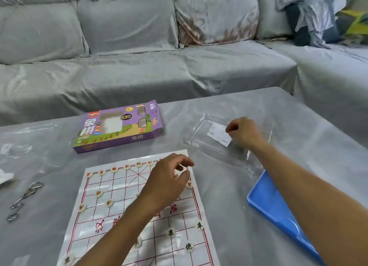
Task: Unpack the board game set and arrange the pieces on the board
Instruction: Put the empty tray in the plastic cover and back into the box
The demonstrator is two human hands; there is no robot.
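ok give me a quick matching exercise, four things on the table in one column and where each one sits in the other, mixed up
Things:
1. purple game box
2. clear plastic tray
3. blue flat piece
4. metal ring puzzle

Places:
A. left of the board, near the table's left edge
B. under the right hand, beyond the board's far right corner
C. right of the board, partly hidden by the right forearm
D. beyond the board's far left corner, lying flat

Pairs: 1-D, 2-B, 3-C, 4-A
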